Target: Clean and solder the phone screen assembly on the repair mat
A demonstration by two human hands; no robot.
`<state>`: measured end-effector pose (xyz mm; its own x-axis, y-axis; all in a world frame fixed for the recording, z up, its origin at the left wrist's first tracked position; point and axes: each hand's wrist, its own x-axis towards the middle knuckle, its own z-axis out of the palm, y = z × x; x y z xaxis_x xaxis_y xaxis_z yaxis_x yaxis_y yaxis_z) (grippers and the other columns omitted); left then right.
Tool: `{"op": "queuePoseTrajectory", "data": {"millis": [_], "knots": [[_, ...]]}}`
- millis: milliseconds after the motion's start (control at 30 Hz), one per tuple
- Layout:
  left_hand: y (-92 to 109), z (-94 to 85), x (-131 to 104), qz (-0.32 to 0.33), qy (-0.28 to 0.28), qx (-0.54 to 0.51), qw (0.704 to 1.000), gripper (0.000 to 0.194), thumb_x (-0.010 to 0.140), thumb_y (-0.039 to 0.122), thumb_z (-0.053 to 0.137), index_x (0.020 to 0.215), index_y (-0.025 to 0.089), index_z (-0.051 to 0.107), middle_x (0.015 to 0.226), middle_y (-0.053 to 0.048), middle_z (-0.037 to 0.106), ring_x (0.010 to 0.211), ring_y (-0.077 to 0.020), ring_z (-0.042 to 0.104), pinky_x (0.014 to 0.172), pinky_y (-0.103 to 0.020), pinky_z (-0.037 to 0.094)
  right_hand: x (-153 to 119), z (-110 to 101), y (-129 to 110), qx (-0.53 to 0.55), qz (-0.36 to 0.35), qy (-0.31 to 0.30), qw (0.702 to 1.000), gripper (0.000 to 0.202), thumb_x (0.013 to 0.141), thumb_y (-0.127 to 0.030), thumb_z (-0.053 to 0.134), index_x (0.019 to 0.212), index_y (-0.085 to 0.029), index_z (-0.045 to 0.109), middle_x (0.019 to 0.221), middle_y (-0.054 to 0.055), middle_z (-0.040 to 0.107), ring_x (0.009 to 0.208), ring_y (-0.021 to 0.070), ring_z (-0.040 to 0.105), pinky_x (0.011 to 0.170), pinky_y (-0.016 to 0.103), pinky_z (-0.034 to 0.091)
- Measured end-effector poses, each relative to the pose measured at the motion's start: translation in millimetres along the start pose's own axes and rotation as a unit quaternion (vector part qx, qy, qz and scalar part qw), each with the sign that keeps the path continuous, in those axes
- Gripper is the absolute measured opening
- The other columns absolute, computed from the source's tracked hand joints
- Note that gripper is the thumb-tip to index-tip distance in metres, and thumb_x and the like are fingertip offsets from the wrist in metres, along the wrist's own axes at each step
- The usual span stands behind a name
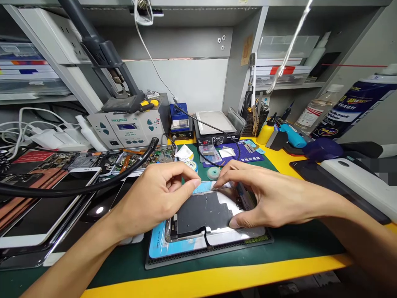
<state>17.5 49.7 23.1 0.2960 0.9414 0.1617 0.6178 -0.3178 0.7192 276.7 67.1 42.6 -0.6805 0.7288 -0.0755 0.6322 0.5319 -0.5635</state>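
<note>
Our left hand [159, 194] pinches thumb and forefinger together above the flat black-and-silver device panel [198, 213], holding what we cannot tell, while our right hand [269, 194] spreads thumb and fingers apart over its right part. Behind, we see a black mesh holder [263, 118] with metal tweezers [259, 103] and a clear plastic bottle [318, 105] of pale liquid. The panel lies on a blue-and-white pad [156, 244], a green mat [229, 261] strip separating it from the bench's yellow front edge [201, 282].

Black-backed panel [198, 213] laid on blue sheet [157, 245], touched by right hand [266, 194], thumb and fingers spread. Left hand [163, 194] held over panel's far-left corner, thumb and index pinched together.
</note>
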Motion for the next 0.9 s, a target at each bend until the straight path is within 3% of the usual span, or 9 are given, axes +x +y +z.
{"op": "queuePoseTrajectory", "data": {"millis": [400,600,900], "knots": [[0,-0.3,2,0.001,-0.001,0.015,1.000,0.023,0.090,0.048,0.064,0.086,0.027,0.072,0.074,0.006,0.065,0.062,-0.0075,0.051,0.054,-0.022,0.034,-1,-1,-4,-0.017,0.002,0.005,1.000,0.045,0.076,-0.035,0.084,0.117,-0.029,0.068,0.107,-0.001,0.063,0.084,0.0182,0.062,0.068,0.027,0.050],[-1,-5.1,2,-0.019,-0.011,0.010,1.000,0.028,0.093,0.051,0.059,0.087,0.025,0.069,0.067,0.006,0.057,0.057,-0.0073,0.041,0.050,-0.023,0.029,-5,-8,0,-0.020,0.016,-0.030,0.999,0.061,0.074,-0.051,0.085,0.130,-0.035,0.064,0.125,-0.001,0.061,0.109,0.0243,0.061,0.087,0.032,0.050],[-8,-8.5,1,-0.056,-0.047,0.025,0.997,0.029,0.096,0.051,0.054,0.087,0.026,0.067,0.065,0.007,0.050,0.059,-0.0082,0.040,0.053,-0.026,0.029,-9,-14,9,-0.023,0.015,-0.056,0.998,0.063,0.082,-0.039,0.079,0.141,-0.035,0.058,0.136,0.002,0.062,0.125,0.0290,0.057,0.106,0.039,0.047]]}}
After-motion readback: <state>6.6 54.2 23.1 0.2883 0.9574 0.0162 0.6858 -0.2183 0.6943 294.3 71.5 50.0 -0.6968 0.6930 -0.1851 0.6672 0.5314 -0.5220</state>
